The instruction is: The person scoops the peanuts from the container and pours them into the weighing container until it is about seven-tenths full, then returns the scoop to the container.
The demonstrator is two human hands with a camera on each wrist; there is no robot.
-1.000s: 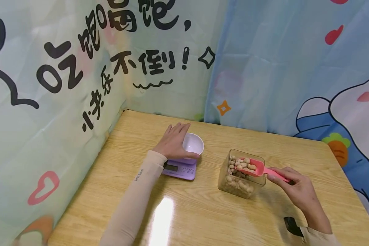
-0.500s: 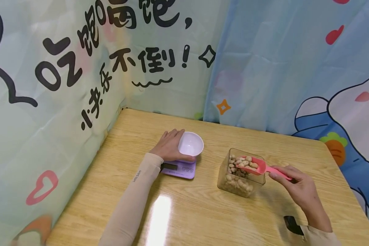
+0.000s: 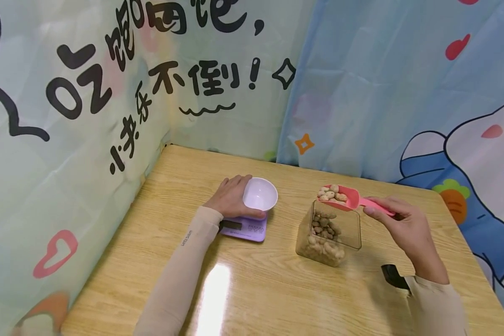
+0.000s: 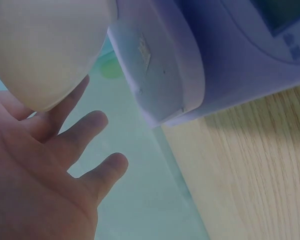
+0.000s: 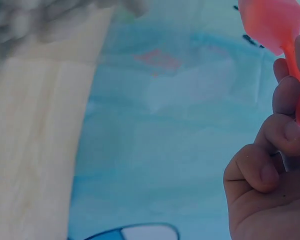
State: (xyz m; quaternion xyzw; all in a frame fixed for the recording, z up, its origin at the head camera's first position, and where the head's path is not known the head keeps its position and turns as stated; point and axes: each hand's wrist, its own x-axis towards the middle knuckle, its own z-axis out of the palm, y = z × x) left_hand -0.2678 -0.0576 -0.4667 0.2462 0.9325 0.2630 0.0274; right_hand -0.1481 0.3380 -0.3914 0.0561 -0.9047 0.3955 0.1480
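My left hand [image 3: 234, 198] grips a small white bowl [image 3: 260, 195] from its left side, thumb in front and fingers behind. The bowl is at a purple kitchen scale [image 3: 249, 228], over its back part; whether it rests there I cannot tell. In the left wrist view the bowl's side [image 4: 45, 45] lies against the fingers, and two other fingers stand apart. My right hand [image 3: 409, 228] holds a pink scoop [image 3: 353, 198] by its handle. Several peanuts in their shells [image 3: 332, 194] lie in the scoop. Below it stands a clear square container [image 3: 306, 242] with more peanuts inside.
A wooden table [image 3: 252, 284] carries everything. Printed fabric walls [image 3: 353, 93] close off the left and back. The container stands right of the scale, with bare wood between. A bright light reflection [image 3: 213, 294] lies on the front of the table.
My right hand has lifted the loaded scoop out of the container to above its back rim. My left hand has closed in around the bowl, which now shows more of its inside.
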